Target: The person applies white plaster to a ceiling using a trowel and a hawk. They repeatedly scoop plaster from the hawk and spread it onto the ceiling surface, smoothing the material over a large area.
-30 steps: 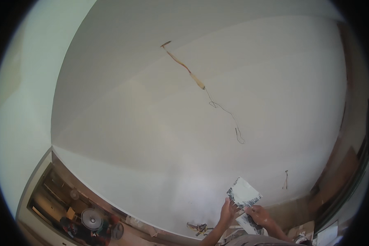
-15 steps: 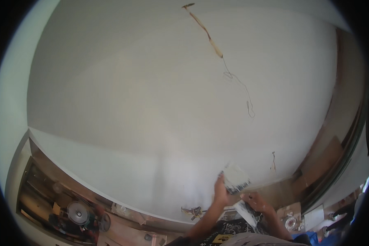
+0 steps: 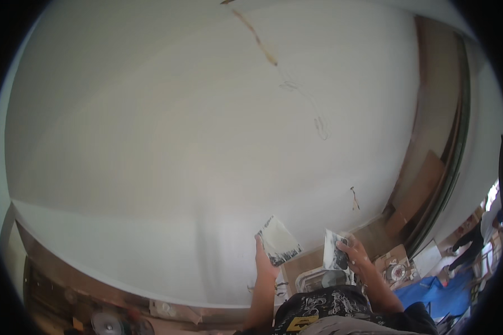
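My left hand [image 3: 262, 258] holds a square, flat plate [image 3: 276, 240] coated with white paste over a dark, smeared edge, tilted upward. My right hand [image 3: 357, 255] grips a smaller flat blade [image 3: 331, 248], also smeared with white, with dark metal showing. The two tools are apart, in front of my dark printed shirt [image 3: 324, 306]. Around and above them spreads a white surface [image 3: 179, 128], from which a taped cable with a thin looped wire [image 3: 268, 53] hangs; a shorter pair of wires [image 3: 354, 198] pokes out nearer my right hand.
A person [image 3: 475, 237] in dark trousers stands at the right beside a blue sheet [image 3: 419, 293]. Brown boards [image 3: 416, 190] lean along the right wall. A round metal fan-like object [image 3: 106, 324] and other clutter sit at the lower left; cardboard [image 3: 384, 262] lies at the lower right.
My hands have moved apart, separating the two tools, and the right one's blade is now raised upright. The view has shifted, bringing the other person and blue sheet further into sight.
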